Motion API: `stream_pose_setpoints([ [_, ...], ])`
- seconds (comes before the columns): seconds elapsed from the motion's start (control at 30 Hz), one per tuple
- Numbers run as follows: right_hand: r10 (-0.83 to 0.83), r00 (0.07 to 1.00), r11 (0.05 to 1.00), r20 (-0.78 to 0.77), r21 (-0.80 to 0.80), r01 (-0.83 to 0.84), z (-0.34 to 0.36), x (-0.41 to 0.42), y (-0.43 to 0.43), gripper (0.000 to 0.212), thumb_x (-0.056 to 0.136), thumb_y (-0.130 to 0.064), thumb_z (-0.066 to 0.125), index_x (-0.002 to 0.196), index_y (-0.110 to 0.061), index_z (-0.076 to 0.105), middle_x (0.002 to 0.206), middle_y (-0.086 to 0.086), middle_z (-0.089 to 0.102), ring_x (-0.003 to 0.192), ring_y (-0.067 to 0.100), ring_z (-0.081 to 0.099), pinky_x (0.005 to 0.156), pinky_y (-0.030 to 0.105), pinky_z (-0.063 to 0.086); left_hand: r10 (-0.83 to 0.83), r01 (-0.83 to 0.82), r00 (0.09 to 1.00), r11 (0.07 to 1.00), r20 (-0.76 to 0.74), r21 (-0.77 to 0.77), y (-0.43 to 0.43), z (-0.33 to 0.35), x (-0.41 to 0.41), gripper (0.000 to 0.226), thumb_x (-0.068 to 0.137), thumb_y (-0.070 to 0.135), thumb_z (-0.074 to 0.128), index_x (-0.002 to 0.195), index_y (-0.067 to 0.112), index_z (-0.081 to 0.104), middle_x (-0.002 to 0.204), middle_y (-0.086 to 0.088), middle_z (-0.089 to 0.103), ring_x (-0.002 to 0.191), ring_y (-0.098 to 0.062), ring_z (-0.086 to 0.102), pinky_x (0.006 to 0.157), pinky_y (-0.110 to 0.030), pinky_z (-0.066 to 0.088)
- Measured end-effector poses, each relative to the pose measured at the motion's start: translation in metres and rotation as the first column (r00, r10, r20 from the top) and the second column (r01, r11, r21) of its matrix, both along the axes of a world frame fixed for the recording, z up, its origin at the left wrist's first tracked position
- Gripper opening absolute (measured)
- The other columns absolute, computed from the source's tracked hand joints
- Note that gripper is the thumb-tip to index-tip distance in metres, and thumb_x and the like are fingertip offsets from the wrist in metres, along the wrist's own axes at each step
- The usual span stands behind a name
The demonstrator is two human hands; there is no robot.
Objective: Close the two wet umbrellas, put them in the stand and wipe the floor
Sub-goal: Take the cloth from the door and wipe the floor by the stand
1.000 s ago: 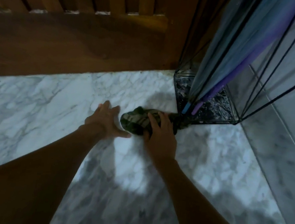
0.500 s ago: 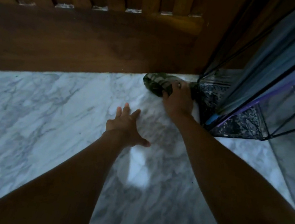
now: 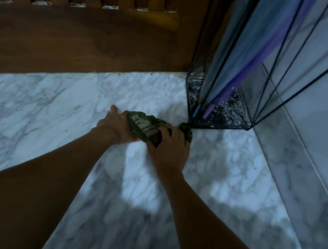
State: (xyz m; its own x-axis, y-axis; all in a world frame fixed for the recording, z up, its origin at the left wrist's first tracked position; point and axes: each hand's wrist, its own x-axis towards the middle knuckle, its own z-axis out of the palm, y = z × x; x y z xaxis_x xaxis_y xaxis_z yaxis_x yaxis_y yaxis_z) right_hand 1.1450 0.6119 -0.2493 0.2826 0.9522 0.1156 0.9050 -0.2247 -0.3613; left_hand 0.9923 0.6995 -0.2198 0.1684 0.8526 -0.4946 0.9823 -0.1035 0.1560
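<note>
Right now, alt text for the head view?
A left hand and right hand hold a bunched camouflage cloth on the marble floor, beside a black wire umbrella stand. A closed blue umbrella and purple umbrella stand in it, tips down, near a wooden door.

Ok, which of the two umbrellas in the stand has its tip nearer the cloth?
The blue umbrella: its tip sits in the corner of the stand beside the cloth, left of the tip of the purple umbrella.
</note>
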Motion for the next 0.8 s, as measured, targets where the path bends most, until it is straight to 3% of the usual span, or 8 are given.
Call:
stream_pose_setpoints([
  [0.07, -0.027, 0.998, 1.000, 0.057, 0.016, 0.026, -0.004, 0.019, -0.023, 0.042, 0.066, -0.054, 0.067, 0.093, -0.021, 0.070, 0.098, 0.005, 0.068, 0.096, 0.028, 0.063, 0.092, 0.042, 0.046, -0.003, 0.003, 1.000, 1.000, 0.027, 0.013, -0.021, 0.023, 0.018, 0.106, 0.053, 0.080, 0.066, 0.142, 0.030, 0.035, 0.142, -0.007, 0.030, 0.126, -0.033, 0.040, 0.101, -0.043, 0.045],
  [0.13, -0.050, 0.993, 0.998, 0.107, 0.034, 0.047, -0.006, 0.044, -0.041, 0.044, 0.064, -0.054, 0.069, 0.093, -0.021, 0.070, 0.098, 0.006, 0.067, 0.095, 0.028, 0.063, 0.089, 0.041, 0.047, -0.042, 0.041, 0.998, 0.999, 0.056, 0.019, -0.036, 0.033, 0.039, 0.100, 0.062, 0.067, 0.075, 0.143, 0.025, 0.034, 0.144, -0.013, 0.022, 0.127, -0.034, 0.040, 0.100, -0.045, 0.046],
  [0.27, -0.159, 0.979, 0.987, 0.125, 0.048, 0.154, -0.004, 0.106, -0.055, 0.047, 0.064, -0.049, 0.068, 0.102, -0.020, 0.068, 0.105, 0.007, 0.066, 0.100, 0.030, 0.061, 0.090, 0.043, 0.045, -0.133, 0.135, 0.986, 0.991, 0.097, -0.010, -0.052, 0.029, 0.080, 0.079, 0.075, 0.053, 0.072, 0.142, 0.023, 0.042, 0.142, -0.010, 0.032, 0.128, -0.030, 0.039, 0.099, -0.045, 0.046],
  [0.4, -0.272, 0.959, 0.962, 0.076, -0.008, 0.273, 0.003, 0.180, -0.052, 0.055, 0.074, -0.049, 0.054, 0.121, -0.022, 0.062, 0.121, 0.007, 0.063, 0.113, 0.032, 0.056, 0.098, 0.044, 0.039, -0.127, 0.128, 0.992, 0.991, 0.024, -0.049, -0.056, 0.023, 0.093, 0.084, 0.076, 0.056, 0.070, 0.146, 0.022, 0.037, 0.148, -0.009, 0.024, 0.132, -0.030, 0.032, 0.098, -0.044, 0.046],
  [0.5, -0.303, 0.952, 0.951, 0.038, -0.053, 0.305, 0.008, 0.210, -0.048, 0.053, 0.081, -0.039, 0.061, 0.131, -0.025, 0.057, 0.127, 0.005, 0.060, 0.118, 0.029, 0.053, 0.099, 0.041, 0.036, -0.119, 0.120, 0.993, 0.990, 0.024, -0.072, -0.053, 0.028, 0.094, 0.085, 0.077, 0.056, 0.069, 0.148, 0.021, 0.035, 0.150, -0.010, 0.021, 0.135, -0.031, 0.030, 0.102, -0.046, 0.044],
  [0.67, -0.327, 0.938, 0.941, 0.113, -0.047, 0.334, 0.005, 0.173, -0.051, 0.052, 0.074, -0.039, 0.066, 0.120, -0.015, 0.061, 0.115, 0.013, 0.064, 0.109, 0.035, 0.056, 0.093, 0.049, 0.039, -0.120, 0.123, 0.992, 0.989, 0.036, -0.077, -0.056, 0.025, 0.093, 0.086, 0.080, 0.057, 0.066, 0.150, 0.021, 0.030, 0.154, -0.009, 0.016, 0.139, -0.031, 0.024, 0.106, -0.048, 0.040],
  [0.8, -0.165, 0.984, 0.980, 0.073, -0.097, 0.172, 0.012, 0.115, -0.052, 0.046, 0.077, -0.039, 0.067, 0.116, -0.015, 0.062, 0.113, 0.012, 0.061, 0.107, 0.033, 0.054, 0.088, 0.047, 0.040, -0.073, 0.086, 0.990, 0.991, 0.119, -0.102, -0.060, 0.028, 0.084, 0.075, 0.081, 0.064, 0.059, 0.143, 0.026, 0.041, 0.151, -0.008, 0.025, 0.139, -0.030, 0.027, 0.106, -0.046, 0.041],
])
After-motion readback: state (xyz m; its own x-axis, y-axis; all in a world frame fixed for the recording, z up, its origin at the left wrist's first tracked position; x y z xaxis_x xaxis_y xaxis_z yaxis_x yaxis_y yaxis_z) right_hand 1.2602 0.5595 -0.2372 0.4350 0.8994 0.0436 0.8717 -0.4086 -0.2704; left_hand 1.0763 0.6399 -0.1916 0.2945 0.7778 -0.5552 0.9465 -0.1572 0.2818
